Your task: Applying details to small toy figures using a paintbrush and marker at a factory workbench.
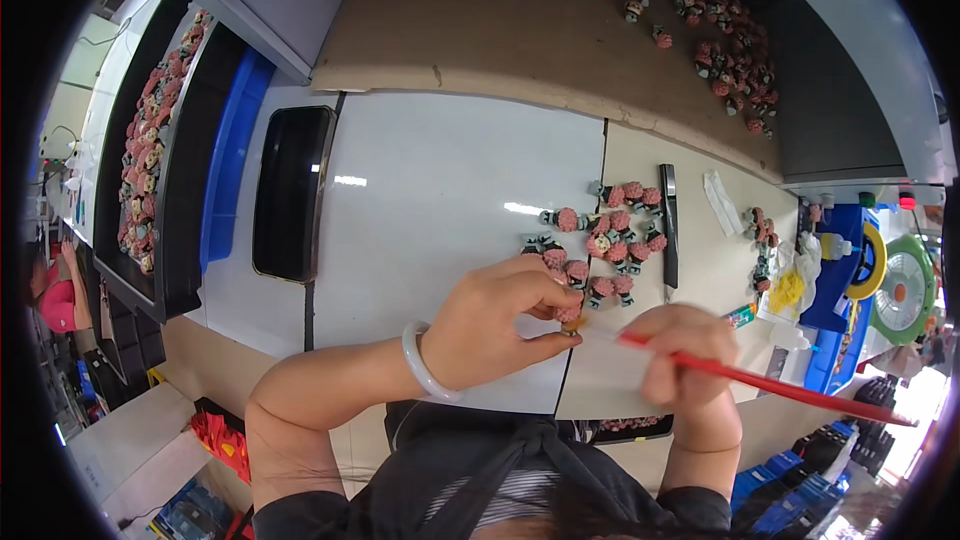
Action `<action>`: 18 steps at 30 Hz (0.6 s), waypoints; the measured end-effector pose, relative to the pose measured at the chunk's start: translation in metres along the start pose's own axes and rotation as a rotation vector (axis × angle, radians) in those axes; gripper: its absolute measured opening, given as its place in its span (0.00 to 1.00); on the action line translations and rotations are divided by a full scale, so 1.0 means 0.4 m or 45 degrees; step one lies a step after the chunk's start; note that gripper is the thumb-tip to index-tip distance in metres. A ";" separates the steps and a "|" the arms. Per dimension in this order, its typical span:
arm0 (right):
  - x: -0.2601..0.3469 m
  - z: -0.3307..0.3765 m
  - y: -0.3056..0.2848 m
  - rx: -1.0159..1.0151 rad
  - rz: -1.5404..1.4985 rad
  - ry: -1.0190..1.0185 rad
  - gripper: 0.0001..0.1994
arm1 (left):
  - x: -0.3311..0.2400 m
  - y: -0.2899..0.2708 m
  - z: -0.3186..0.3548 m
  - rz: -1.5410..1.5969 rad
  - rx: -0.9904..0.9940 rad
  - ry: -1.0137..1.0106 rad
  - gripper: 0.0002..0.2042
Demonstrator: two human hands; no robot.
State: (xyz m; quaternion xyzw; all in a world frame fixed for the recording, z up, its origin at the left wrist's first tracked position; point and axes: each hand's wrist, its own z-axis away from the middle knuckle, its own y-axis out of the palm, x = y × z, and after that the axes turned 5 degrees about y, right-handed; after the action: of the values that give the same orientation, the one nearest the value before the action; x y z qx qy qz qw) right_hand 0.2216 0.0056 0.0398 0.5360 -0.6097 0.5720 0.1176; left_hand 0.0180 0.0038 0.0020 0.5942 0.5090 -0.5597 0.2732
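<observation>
My left hand (500, 325), with a pale bangle (425, 365) at the wrist, pinches a small pink-haired figurine (569, 313) between thumb and fingers. My right hand (690, 350), somewhat blurred, is closed round a thin red-handled paintbrush (790, 385). The brush's tip end points left at the held figurine; whether it touches is too blurred to tell. Just beyond my left hand, several like figurines (617, 232) with pink heads and grey-black bodies lie in a loose group on the white tabletop (440, 190).
A black phone (292, 195) lies at left, beside a blue bin (235, 160) and a black tray (185, 155) full of figurines. A black cutter knife (669, 230) and a white strip (721, 202) lie right. More figurines (735, 60) fill the brown shelf. Yellow paint (788, 288) and a green fan (900, 290) stand far right.
</observation>
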 end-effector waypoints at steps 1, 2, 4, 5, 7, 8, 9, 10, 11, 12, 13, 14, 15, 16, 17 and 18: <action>-0.027 0.001 0.001 -0.266 0.031 -0.086 0.02 | -0.002 -0.002 0.000 0.067 0.019 -0.037 0.15; -0.028 0.010 -0.010 -0.376 -0.040 0.087 0.02 | -0.005 -0.003 -0.001 0.133 0.038 -0.073 0.15; 0.008 0.023 -0.023 -0.228 -0.096 -0.020 0.04 | -0.008 -0.003 -0.003 0.183 0.024 -0.100 0.15; 0.021 0.010 -0.020 -0.090 -0.109 -0.125 0.05 | -0.008 -0.002 -0.002 0.237 0.013 -0.126 0.15; -0.005 0.004 0.005 -0.175 0.048 -0.029 0.03 | -0.004 -0.003 0.004 0.330 0.008 -0.152 0.15; -0.024 0.006 0.002 -0.263 0.098 0.058 0.02 | -0.002 -0.003 0.005 0.421 -0.002 -0.175 0.15; -0.028 0.019 -0.010 -0.384 -0.114 0.191 0.09 | -0.001 -0.002 0.006 0.421 0.000 -0.176 0.15; -0.002 0.035 -0.026 -0.338 -0.052 0.163 0.09 | -0.001 -0.002 0.005 0.400 -0.003 -0.190 0.16; 0.009 0.026 -0.031 -0.181 -0.090 0.060 0.09 | -0.001 -0.002 0.004 0.379 -0.006 -0.205 0.16; 0.018 0.016 -0.025 -0.024 -0.128 -0.042 0.10 | 0.005 0.000 0.005 0.383 -0.007 -0.207 0.16; 0.016 0.005 0.001 -0.047 -0.011 -0.095 0.04 | 0.011 0.005 0.006 0.427 -0.020 -0.221 0.16; 0.000 0.006 0.003 -0.054 -0.009 -0.095 0.04 | 0.013 0.008 0.005 0.471 -0.032 -0.236 0.16; -0.017 0.009 0.000 -0.228 -0.005 0.019 0.05 | 0.005 0.008 0.002 0.468 -0.025 -0.233 0.16; -0.030 0.008 -0.003 -0.388 -0.005 0.130 0.05 | -0.003 0.000 0.001 0.443 0.002 -0.213 0.16; -0.015 0.020 -0.030 -0.204 0.134 0.132 0.05 | -0.007 -0.006 0.001 0.417 0.030 -0.193 0.16; -0.003 0.015 -0.021 -0.173 -0.014 -0.052 0.03 | 0.002 -0.008 0.002 0.415 0.024 -0.194 0.16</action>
State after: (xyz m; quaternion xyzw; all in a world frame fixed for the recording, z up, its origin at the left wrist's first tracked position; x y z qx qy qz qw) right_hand 0.2317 0.0031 0.0418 0.5416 -0.6464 0.5177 0.1443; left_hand 0.0149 0.0045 0.0020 0.6272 0.3785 -0.5560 0.3927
